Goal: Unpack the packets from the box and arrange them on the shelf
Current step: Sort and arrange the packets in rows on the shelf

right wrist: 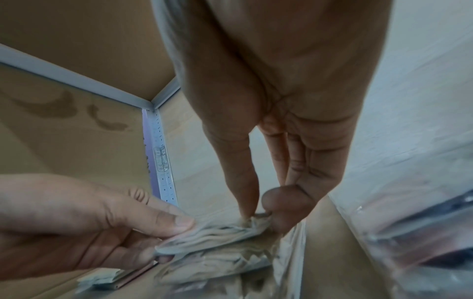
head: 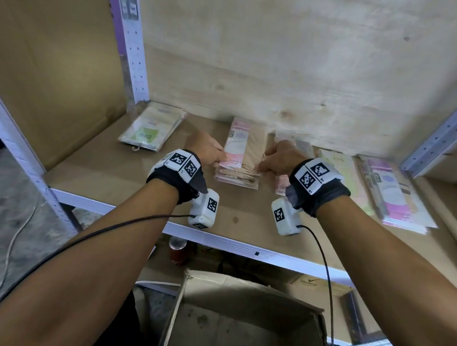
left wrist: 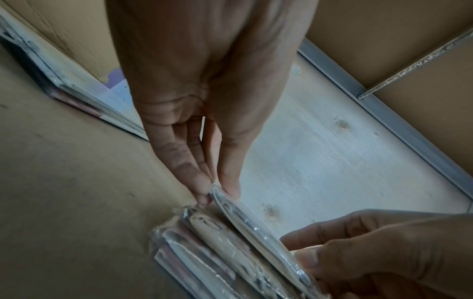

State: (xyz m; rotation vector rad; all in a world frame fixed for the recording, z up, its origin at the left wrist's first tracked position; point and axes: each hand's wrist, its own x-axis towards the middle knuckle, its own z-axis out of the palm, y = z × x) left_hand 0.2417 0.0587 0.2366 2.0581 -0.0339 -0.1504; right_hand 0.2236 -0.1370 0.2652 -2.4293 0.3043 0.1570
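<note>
A stack of pink and beige packets (head: 240, 157) lies in the middle of the brown shelf (head: 101, 170). My left hand (head: 218, 160) pinches the stack's left near corner, with thumb and fingers on the top packet (left wrist: 256, 226), whose edge is raised. My right hand (head: 262, 167) pinches the right near corner (right wrist: 245, 224) between thumb and fingers. In the left wrist view the right hand (left wrist: 371, 252) shows at the lower right. The open cardboard box (head: 239, 331) stands below the shelf between my forearms; no packets show in its visible inside.
More packet stacks lie on the shelf: green ones (head: 151, 130) at the back left, pink ones (head: 281, 180) under my right wrist, yellow-green ones (head: 339, 174) and purple ones (head: 397, 191) to the right. Metal uprights (head: 133, 46) flank the shelf. A can (head: 177, 250) stands below it.
</note>
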